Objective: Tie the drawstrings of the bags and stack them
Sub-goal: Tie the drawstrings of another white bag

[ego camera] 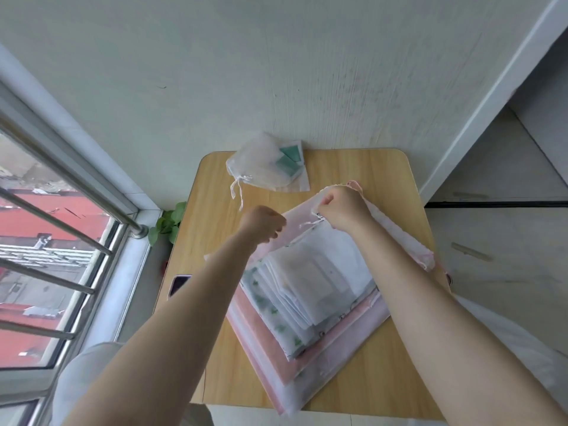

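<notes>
A stack of flat translucent drawstring bags (pixel 310 290), white, green-printed and pink, lies on the small wooden table (pixel 384 364). My right hand (pixel 341 210) pinches the top edge and white drawstring (pixel 310 223) of a large pink-white bag (pixel 399 238) at the stack's far end. My left hand (pixel 262 224) is curled just left of it, seemingly gripping the cord's other end; the cord there is hard to see. A tied white mesh bag (pixel 259 164) with green packets inside sits at the table's far left corner, its strings trailing toward me.
A phone (pixel 178 284) lies on the table's left edge. A green plant (pixel 167 224) stands between table and window. A barred window runs along the left, a wall behind the table, and white bedding (pixel 522 342) lies at the right.
</notes>
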